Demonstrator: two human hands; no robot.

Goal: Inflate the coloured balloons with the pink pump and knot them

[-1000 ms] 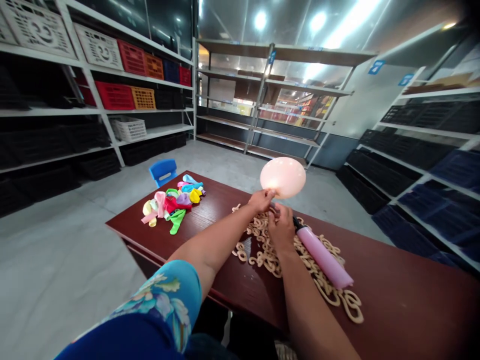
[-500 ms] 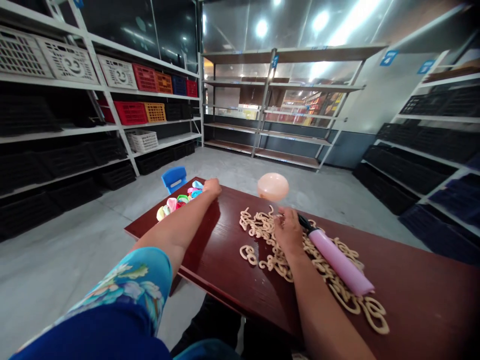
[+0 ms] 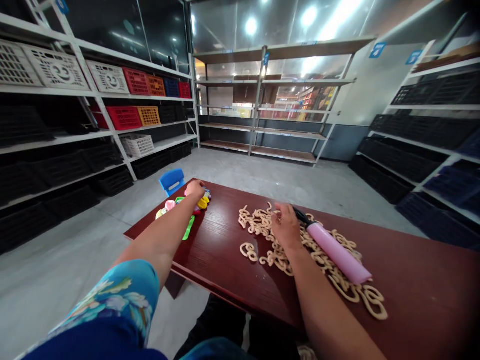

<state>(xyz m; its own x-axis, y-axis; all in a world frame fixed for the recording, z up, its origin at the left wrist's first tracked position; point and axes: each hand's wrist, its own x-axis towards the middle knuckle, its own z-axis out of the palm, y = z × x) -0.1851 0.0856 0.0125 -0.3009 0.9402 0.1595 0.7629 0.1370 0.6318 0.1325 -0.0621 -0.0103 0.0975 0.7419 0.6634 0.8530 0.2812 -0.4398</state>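
My left hand [image 3: 195,189] rests on a bunch of limp, colourful balloons [image 3: 171,205] near the table's far left corner. Its fingertips are hidden among them, so I cannot tell whether it grips one. Loosely curved, with the fingers a little apart, my right hand [image 3: 287,225] lies over a heap of beige curly strands [image 3: 258,222]; I see nothing held in it. Right beside it, a pink hand pump [image 3: 339,254] with a black nozzle end lies slanted across the strands. A small loop of strand [image 3: 248,252] lies apart from the heap.
The dark red wooden table [image 3: 221,260] spans the foreground. A small blue chair [image 3: 172,182] stands behind its left corner. Shelves with coloured crates [image 3: 125,117] line the left wall, metal racks [image 3: 258,100] the back, and dark crates [image 3: 405,165] the right.
My left hand has moved left and back onto the balloons, and yellow and green ones now show beside it. The inflated peach balloon beyond the table is out of view. My right hand has hardly moved.
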